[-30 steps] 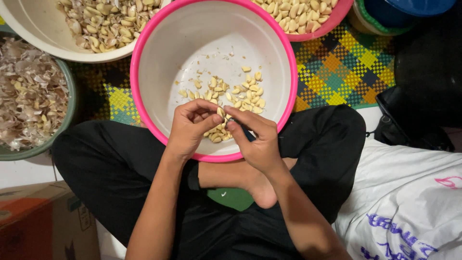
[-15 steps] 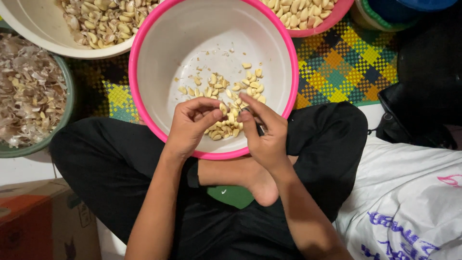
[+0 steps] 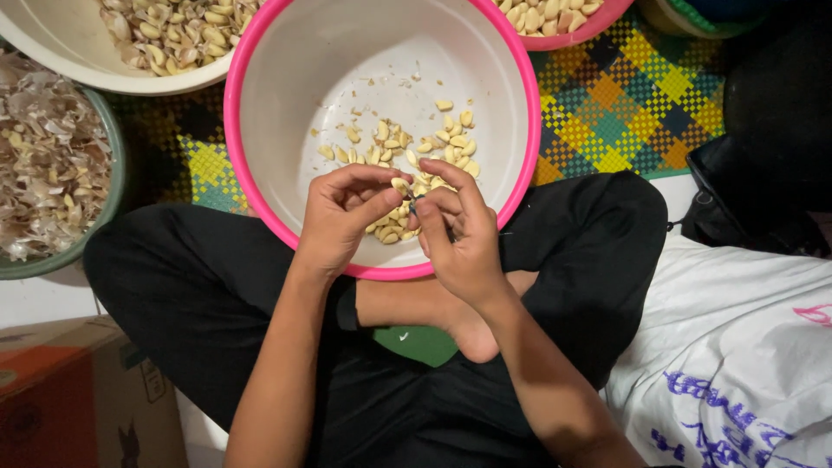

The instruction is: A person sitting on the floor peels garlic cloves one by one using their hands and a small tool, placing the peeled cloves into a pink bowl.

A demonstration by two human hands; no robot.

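We see both hands over the near rim of a pink-rimmed bowl [image 3: 260, 199], which sits on the floor in front of crossed legs in black trousers [image 3: 182, 295]. The left hand [image 3: 340, 224] has its fingers together, thumb and fingertips pinched on a small garlic clove [image 3: 400, 185]. The right hand [image 3: 461, 238] touches the same clove from the other side, fingers curled shut around a small dark tool [image 3: 416, 201]; too little of it shows to tell its kind. The clove is held just above a loose pile of peeled cloves [image 3: 407, 156] lying in the near half of the bowl. To the left, a green bowl [image 3: 87, 234] holds papery garlic skins. Top left, a white bowl [image 3: 78, 69] holds unpeeled cloves; top right, another pink bowl [image 3: 581, 35] holds more cloves. A woven checked mat [image 3: 633, 113] lies under the bowls. A cardboard box [image 3: 78, 390] sits bottom left, a white printed sack [image 3: 737, 355] bottom right.
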